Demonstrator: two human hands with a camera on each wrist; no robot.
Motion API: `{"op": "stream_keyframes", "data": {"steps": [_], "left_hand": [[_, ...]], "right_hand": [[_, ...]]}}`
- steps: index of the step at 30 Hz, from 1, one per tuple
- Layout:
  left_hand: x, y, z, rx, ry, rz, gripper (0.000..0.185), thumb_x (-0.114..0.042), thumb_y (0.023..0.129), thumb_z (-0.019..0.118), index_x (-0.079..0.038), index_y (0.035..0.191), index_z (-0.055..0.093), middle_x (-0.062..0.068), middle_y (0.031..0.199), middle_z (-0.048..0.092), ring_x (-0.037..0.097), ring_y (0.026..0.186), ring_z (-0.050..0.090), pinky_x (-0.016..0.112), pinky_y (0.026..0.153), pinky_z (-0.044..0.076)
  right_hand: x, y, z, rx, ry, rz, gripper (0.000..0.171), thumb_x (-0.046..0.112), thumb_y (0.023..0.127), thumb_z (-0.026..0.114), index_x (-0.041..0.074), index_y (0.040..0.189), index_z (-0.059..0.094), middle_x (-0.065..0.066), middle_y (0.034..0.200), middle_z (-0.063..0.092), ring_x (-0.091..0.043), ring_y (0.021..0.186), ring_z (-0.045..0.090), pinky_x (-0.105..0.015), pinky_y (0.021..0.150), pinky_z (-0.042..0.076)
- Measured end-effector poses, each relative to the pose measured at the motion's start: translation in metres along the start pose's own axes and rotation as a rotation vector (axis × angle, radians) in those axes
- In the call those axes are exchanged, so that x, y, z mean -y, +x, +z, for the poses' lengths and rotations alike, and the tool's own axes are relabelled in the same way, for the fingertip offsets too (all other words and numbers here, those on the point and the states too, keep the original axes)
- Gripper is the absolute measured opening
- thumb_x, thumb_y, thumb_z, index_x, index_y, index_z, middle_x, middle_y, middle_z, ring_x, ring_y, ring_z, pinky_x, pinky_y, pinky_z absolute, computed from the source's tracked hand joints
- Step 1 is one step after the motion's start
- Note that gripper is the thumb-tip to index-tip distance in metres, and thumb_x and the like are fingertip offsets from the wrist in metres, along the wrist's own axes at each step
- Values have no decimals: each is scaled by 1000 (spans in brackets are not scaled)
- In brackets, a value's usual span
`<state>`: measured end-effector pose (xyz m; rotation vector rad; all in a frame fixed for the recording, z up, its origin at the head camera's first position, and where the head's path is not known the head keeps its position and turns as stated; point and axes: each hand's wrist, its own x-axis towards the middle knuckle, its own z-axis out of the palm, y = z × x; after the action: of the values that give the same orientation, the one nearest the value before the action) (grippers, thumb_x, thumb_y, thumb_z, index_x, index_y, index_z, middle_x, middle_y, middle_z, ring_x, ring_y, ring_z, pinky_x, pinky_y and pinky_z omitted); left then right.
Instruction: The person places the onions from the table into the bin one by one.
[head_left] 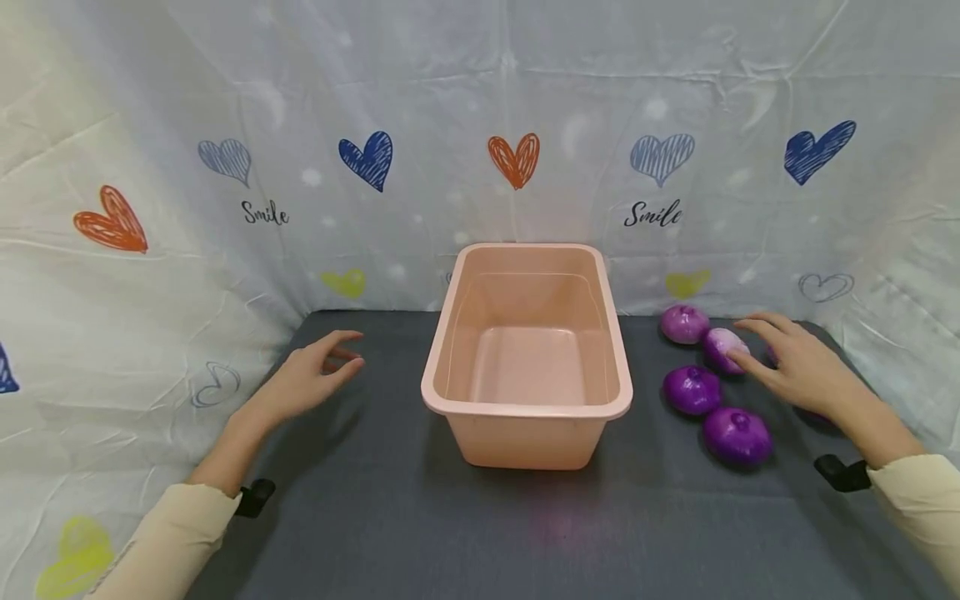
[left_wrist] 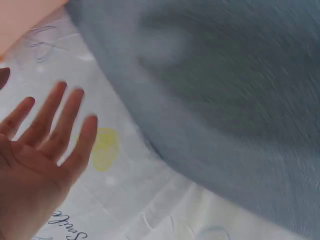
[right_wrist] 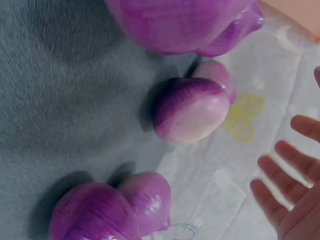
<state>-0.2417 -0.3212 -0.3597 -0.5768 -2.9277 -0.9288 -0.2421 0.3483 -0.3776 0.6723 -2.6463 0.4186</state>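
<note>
A peach plastic basin (head_left: 525,407) stands empty in the middle of the grey table. Right of it lie several purple onions: one at the back (head_left: 684,323), a paler one (head_left: 722,345), and two nearer me (head_left: 692,389) (head_left: 737,435). My right hand (head_left: 797,368) hovers over this group with its fingers spread, their tips by the paler onion. In the right wrist view the paler onion (right_wrist: 192,107) lies apart from the straight fingers (right_wrist: 282,200). My left hand (head_left: 311,381) floats left of the basin with relaxed fingers, and its palm (left_wrist: 35,155) is empty.
A white backdrop cloth (head_left: 480,125) printed with hearts walls the table at the back and on both sides. Another onion peeks out under my right hand (head_left: 821,415). The grey table (head_left: 375,517) runs on in front of the basin and around my left hand.
</note>
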Motion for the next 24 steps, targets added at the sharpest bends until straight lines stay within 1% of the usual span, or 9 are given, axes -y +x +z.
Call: {"op": "stream_keyframes", "data": {"steps": [2,4,6,8,11,13,17,21,24], "left_hand": [[-7,3,1,16,-117,17,55,-30,107,58,-10,155,38,21,128,63,41,110,64,56,87,51],[-15,6,3,40,-249,27,57,-28,107,58,-13,157,35,20,128,64,39,109,65,55,88,51],[-24,8,6,74,-378,30,59,-26,107,58,-17,159,31,21,130,63,36,110,66,53,90,52],[-34,11,9,100,-475,33,60,-25,107,57,-22,160,29,20,133,60,33,113,65,49,91,52],[-47,15,14,120,-578,44,61,-24,107,57,-29,161,28,19,137,55,31,118,59,46,93,52],[-54,18,18,134,-622,64,61,-22,108,56,-31,161,28,17,138,52,33,122,55,46,94,50],[-64,24,25,173,-663,102,63,-20,107,56,-28,162,27,18,141,46,37,128,47,51,98,46],[-68,26,32,199,-700,126,62,-20,106,58,-23,161,29,19,142,44,37,129,45,62,102,39],[-70,26,36,204,-721,145,60,-19,105,58,-21,160,33,19,141,46,36,128,48,64,101,38]], "right_hand": [[2,-4,-2,-36,58,-13,37,20,96,73,0,126,63,-19,118,62,-36,98,62,-53,83,49],[3,-8,-4,-55,121,-9,31,15,96,74,2,123,66,-13,111,67,-25,91,65,-36,80,52],[4,-13,-6,-52,201,11,30,11,95,74,3,123,67,-12,109,69,-12,92,66,-20,78,50],[4,-19,-8,-37,290,40,31,8,96,73,3,125,67,-12,112,70,-2,94,64,-10,78,45],[4,-29,-10,-14,406,67,34,3,96,70,1,129,64,-8,119,67,6,99,60,-10,78,46],[3,-35,-12,-3,466,71,36,-2,96,68,-1,131,62,-1,123,65,5,102,61,-13,77,48],[3,-50,-13,41,530,77,43,-3,97,67,-1,138,56,15,130,57,1,109,60,-16,79,50],[4,-66,-12,87,560,80,53,-3,97,66,2,147,48,17,138,50,0,115,57,-16,82,49],[5,-75,-10,89,569,73,61,-6,95,67,3,151,43,16,142,48,1,118,55,-15,84,47]]}}
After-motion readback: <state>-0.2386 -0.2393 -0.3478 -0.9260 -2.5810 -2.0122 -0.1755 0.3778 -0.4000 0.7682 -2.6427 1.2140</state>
